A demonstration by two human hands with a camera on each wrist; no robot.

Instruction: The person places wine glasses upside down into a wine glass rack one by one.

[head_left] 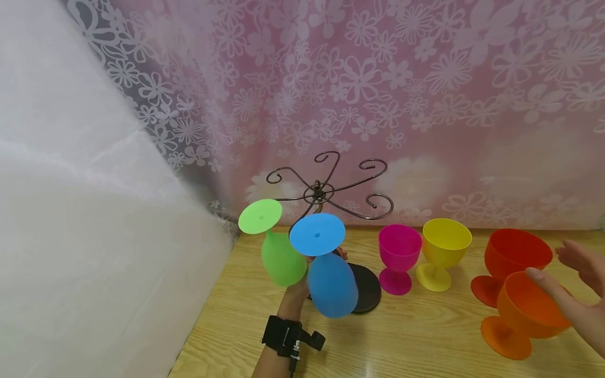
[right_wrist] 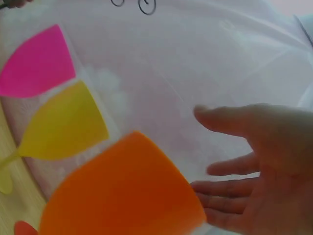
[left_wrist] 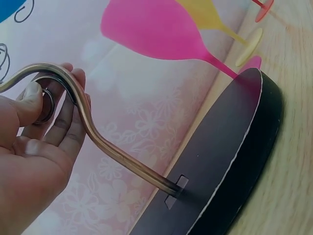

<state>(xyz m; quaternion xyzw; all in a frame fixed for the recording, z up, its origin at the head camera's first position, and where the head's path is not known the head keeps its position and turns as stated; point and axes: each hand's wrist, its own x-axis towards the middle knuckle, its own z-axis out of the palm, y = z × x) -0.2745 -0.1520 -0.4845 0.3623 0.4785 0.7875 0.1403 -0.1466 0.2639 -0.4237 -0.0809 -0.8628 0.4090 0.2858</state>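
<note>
My left hand [left_wrist: 46, 156] grips the curved bronze stem of a metal rack, thumb and fingers around it near a ring in the left wrist view. The rack's curled arms [head_left: 317, 193] spread above its black oval base [head_left: 367, 287]. A green goblet [head_left: 283, 260] and a blue goblet [head_left: 333, 286] hang upside down from the rack, hiding much of that hand in the head view. At the right edge, my right hand [head_left: 583, 312] has its fingers spread beside an orange goblet [head_left: 534, 307]; whether it touches the rim I cannot tell.
Magenta [head_left: 399, 249], yellow [head_left: 444, 247] and red [head_left: 512, 254] goblets stand upright on the wooden table [head_left: 402, 346], right of the base. A pink flowered curtain [head_left: 331, 94] hangs behind, and a white sheet [head_left: 94, 236] covers the left side.
</note>
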